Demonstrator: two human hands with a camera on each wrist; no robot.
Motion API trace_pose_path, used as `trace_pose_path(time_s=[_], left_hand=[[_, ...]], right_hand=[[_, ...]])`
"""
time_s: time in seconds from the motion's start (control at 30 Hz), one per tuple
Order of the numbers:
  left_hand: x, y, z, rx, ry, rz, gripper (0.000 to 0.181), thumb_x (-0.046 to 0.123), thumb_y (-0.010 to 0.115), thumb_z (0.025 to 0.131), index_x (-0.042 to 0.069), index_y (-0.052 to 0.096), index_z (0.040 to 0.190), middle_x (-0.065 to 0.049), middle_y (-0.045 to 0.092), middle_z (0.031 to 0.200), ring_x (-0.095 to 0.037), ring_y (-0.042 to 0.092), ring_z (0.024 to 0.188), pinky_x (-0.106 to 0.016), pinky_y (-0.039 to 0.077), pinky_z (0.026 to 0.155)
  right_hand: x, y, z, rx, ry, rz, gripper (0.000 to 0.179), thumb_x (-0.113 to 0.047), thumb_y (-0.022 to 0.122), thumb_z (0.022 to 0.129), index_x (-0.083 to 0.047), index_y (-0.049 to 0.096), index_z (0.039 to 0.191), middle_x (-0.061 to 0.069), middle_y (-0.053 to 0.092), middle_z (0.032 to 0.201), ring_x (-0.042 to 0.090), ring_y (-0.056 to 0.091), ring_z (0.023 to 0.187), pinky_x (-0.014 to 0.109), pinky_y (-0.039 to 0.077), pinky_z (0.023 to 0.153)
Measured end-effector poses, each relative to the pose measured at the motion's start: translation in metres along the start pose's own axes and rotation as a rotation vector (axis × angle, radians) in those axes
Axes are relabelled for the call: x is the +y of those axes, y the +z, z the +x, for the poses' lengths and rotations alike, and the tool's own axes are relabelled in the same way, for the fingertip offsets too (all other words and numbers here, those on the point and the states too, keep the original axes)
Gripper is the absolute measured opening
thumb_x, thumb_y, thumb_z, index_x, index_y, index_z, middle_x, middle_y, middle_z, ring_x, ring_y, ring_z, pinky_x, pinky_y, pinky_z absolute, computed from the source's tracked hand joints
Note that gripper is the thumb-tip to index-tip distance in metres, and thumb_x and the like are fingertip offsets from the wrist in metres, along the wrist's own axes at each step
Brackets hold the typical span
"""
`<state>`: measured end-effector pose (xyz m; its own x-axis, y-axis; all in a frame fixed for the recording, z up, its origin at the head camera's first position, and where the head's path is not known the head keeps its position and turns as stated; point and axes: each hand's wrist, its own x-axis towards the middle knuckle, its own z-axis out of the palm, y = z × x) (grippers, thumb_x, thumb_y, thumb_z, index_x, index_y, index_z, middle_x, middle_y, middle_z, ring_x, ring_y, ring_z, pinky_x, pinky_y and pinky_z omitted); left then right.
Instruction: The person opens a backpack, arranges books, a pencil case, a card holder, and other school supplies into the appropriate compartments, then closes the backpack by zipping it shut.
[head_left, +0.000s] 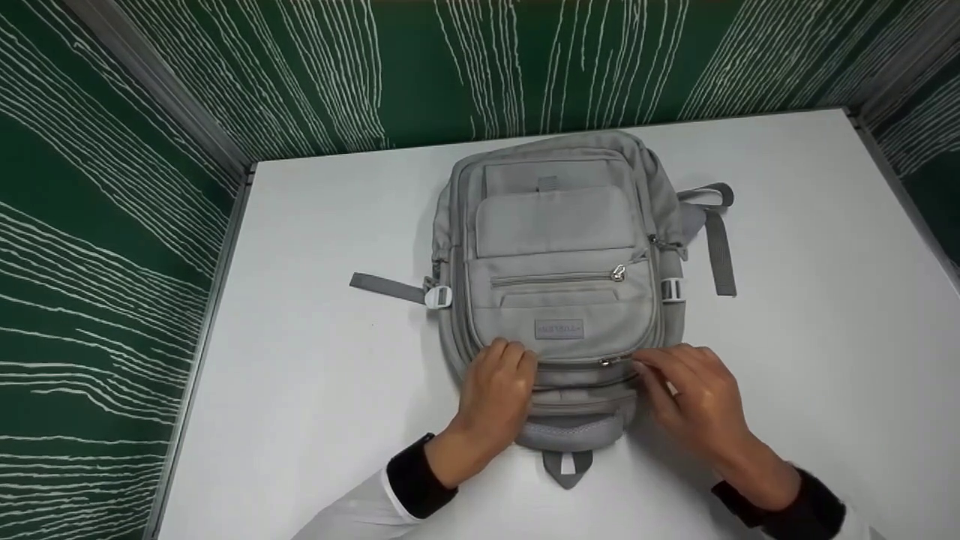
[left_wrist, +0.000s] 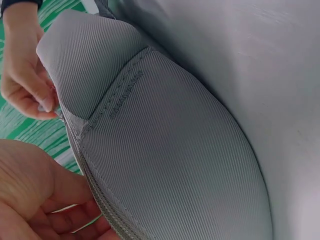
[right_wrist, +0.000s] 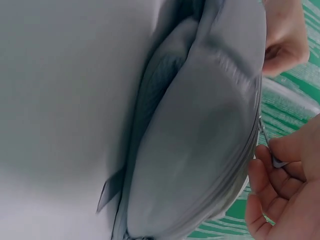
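A grey backpack point(head_left: 555, 225) lies front side up, its top loop point(head_left: 568, 469) pointing toward the person. With curled fingers, my left hand point(head_left: 495, 390) grips the fabric at the left of the front pocket's zipper; in the left wrist view its thumb and fingers meet the zipper edge point(left_wrist: 107, 202). My right hand point(head_left: 697, 397) is at the right end of that same zipper. Between thumb and fingers it pinches the metal zipper pull point(right_wrist: 266, 137), as the right wrist view shows. The zipper's slider point(head_left: 606, 362) sits just left of those fingertips.
The backpack rests on a white table point(head_left: 315, 375). Loose grey straps stick out to the left point(head_left: 386, 287) and right point(head_left: 721, 255), near white side buckles point(head_left: 439, 298). Green panels with white streaks point(head_left: 420, 67) stand behind and beside the table.
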<state>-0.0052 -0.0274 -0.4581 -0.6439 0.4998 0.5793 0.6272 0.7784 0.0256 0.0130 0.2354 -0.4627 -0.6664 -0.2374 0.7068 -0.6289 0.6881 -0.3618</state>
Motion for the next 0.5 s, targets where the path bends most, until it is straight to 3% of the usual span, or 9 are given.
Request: trace_pose_path(time_s=[0.23, 0.37, 0.5], left_hand=[[0.000, -0.002, 0.001, 0.011, 0.004, -0.008, 0.021, -0.010, 0.079, 0.067, 0.001, 0.073, 0.084, -0.005, 0.062, 0.078, -0.019, 0.058, 0.073, -0.027, 0.051, 0.063], [-0.001, -0.003, 0.001, 0.006, 0.004, -0.001, 0.023, -0.008, 0.079, 0.066, 0.003, 0.074, 0.086, -0.005, 0.063, 0.080, -0.019, 0.058, 0.075, -0.027, 0.053, 0.065], [-0.001, -0.003, 0.000, -0.003, 0.000, -0.003, 0.024, -0.008, 0.080, 0.066, 0.003, 0.075, 0.086, -0.005, 0.063, 0.080, -0.019, 0.058, 0.075, -0.027, 0.052, 0.064]], right_hand=[[0.018, -0.009, -0.001, 0.020, 0.027, -0.032, 0.035, -0.029, 0.060, 0.106, 0.000, 0.077, 0.096, 0.008, 0.075, 0.083, 0.026, 0.067, 0.070, 0.036, 0.043, 0.069], [0.027, -0.014, 0.001, 0.005, 0.084, -0.028, 0.011, -0.006, 0.072, 0.093, 0.001, 0.077, 0.098, 0.010, 0.075, 0.084, 0.028, 0.067, 0.072, 0.037, 0.042, 0.071], [0.037, -0.017, 0.006, 0.002, 0.138, -0.041, 0.021, 0.009, 0.077, 0.080, 0.001, 0.077, 0.099, 0.012, 0.075, 0.084, 0.030, 0.068, 0.075, 0.038, 0.041, 0.072]])
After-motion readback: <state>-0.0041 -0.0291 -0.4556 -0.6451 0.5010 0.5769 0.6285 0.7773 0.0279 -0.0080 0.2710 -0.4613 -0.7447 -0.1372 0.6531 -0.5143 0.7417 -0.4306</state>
